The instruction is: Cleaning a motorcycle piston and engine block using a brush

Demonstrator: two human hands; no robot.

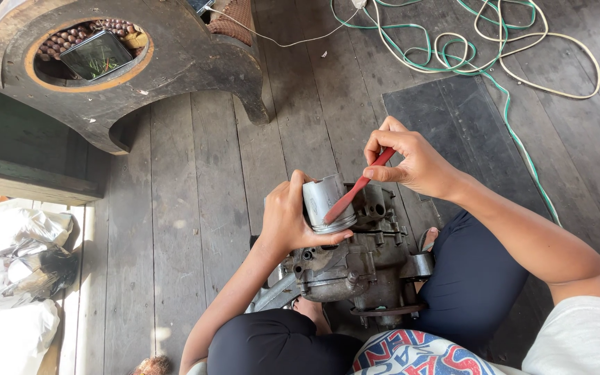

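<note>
My left hand [287,219] grips a silver metal piston [326,201] and holds it upright above a grey engine block [355,267] that rests between my legs. My right hand [407,161] pinches a thin red stick-like tool [357,187] whose lower end lies against the side of the piston. The engine block is greasy, with bolts and ports showing; its lower part is hidden behind my knees.
I sit on a dark wooden plank floor [196,208]. A black rubber mat [453,125] lies to the right. Tangled green and white cords [480,48] sprawl at top right. A round wooden stand [175,62] is at top left, plastic bags [15,278] at left.
</note>
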